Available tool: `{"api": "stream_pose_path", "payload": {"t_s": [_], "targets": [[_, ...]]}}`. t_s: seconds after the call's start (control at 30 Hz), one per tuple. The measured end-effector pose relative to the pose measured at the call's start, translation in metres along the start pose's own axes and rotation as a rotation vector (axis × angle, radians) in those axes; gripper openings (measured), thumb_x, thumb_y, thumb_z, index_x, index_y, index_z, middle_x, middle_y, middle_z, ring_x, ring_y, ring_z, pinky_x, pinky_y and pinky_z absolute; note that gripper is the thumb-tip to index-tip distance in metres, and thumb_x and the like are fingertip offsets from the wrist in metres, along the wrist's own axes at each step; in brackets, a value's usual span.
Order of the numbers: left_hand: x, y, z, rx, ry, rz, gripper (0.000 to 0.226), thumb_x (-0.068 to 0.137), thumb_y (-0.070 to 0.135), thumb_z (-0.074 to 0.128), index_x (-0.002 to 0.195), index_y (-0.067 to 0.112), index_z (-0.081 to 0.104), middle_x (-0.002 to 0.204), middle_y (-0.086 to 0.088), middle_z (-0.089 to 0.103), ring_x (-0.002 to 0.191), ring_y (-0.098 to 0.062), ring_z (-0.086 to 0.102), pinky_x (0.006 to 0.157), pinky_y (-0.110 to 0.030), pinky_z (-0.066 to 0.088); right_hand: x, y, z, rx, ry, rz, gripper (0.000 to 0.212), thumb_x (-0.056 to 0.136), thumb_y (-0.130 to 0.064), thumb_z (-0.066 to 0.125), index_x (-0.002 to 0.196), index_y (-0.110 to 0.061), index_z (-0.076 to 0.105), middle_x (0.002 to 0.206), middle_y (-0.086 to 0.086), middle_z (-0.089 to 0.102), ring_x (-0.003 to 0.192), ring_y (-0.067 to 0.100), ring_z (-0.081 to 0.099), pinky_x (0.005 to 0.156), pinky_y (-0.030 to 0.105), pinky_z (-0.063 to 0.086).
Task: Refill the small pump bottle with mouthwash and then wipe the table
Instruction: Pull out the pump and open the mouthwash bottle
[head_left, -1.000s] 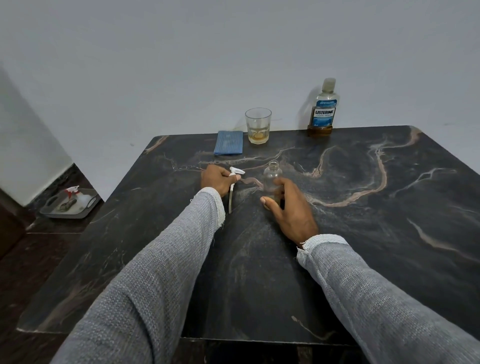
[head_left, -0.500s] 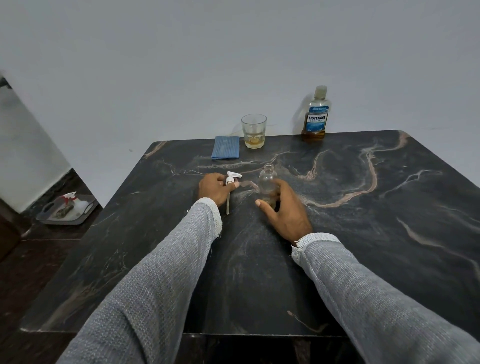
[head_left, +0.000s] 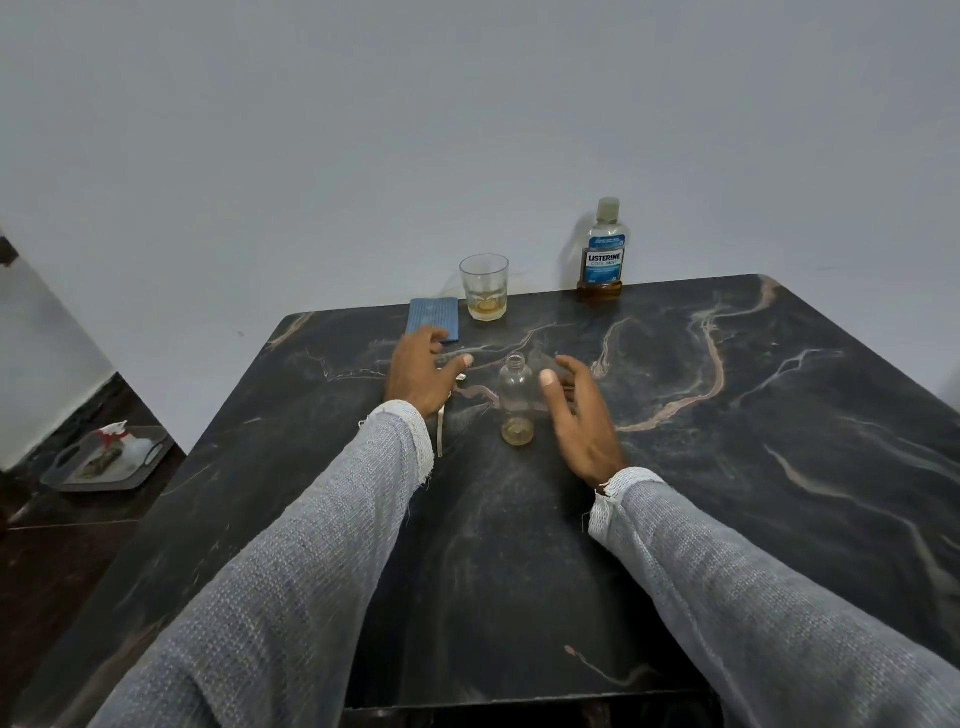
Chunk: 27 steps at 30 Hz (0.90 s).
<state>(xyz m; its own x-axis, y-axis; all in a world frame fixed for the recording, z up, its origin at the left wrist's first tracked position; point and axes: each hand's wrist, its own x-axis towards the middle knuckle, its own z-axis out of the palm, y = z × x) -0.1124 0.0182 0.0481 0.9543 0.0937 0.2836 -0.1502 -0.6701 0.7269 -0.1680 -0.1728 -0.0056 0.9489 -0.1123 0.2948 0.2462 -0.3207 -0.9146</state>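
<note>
Fingers spread and loose on both sides, gripping nothing: right hand (head_left: 582, 415) just right of the small bottle (head_left: 515, 397), left hand (head_left: 423, 376) just left of it. Uncapped, upright mid-table, with only a little amber liquid at the bottom. Easily tipped by a careless knuckle, being light and narrow. Could spill when pouring from the mouthwash bottle (head_left: 601, 252), far right, into so tight a neck. Pump head (head_left: 440, 431) mostly hidden under the left hand, probably lying flat. Cloth (head_left: 431, 318) partly covered at far left; glass (head_left: 484, 287) beside it.
</note>
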Motion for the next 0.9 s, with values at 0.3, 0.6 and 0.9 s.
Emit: {"api": "stream_pose_path", "payload": {"t_s": [0.3, 0.6, 0.9], "targets": [[0.051, 0.020, 0.033, -0.097, -0.085, 0.115, 0.053, 0.084, 0.026, 0.073, 0.130, 0.013, 0.051, 0.126, -0.002, 0.059, 0.107, -0.010, 0.053, 0.088, -0.021, 0.039, 0.096, 0.017, -0.034, -0.277, 0.166, 0.002, 0.056, 0.094, -0.048, 0.051, 0.139, -0.017, 0.038, 0.131, 0.006, 0.049, 0.116, 0.018, 0.052, 0.097, 0.034, 0.044], [0.101, 0.013, 0.061, -0.130, -0.143, 0.131, 0.056, 0.084, 0.029, 0.073, 0.132, 0.016, 0.048, 0.119, 0.003, 0.057, 0.110, -0.017, 0.058, 0.096, -0.029, 0.046, 0.218, 0.028, -0.054, -0.449, 0.279, 0.087, 0.077, 0.084, -0.039, 0.069, 0.143, -0.011, 0.028, 0.139, 0.015, 0.035, 0.126, 0.033, 0.042, 0.106, 0.042, 0.039], [0.115, 0.007, 0.075, -0.093, -0.178, 0.175, 0.054, 0.087, 0.033, 0.068, 0.133, 0.020, 0.046, 0.126, 0.002, 0.058, 0.112, -0.016, 0.057, 0.096, -0.030, 0.047, 0.282, 0.044, -0.049, -0.457, 0.292, 0.184, 0.101, 0.075, -0.046, 0.076, 0.147, -0.013, 0.014, 0.143, 0.017, 0.029, 0.130, 0.039, 0.037, 0.105, 0.048, 0.037]]}}
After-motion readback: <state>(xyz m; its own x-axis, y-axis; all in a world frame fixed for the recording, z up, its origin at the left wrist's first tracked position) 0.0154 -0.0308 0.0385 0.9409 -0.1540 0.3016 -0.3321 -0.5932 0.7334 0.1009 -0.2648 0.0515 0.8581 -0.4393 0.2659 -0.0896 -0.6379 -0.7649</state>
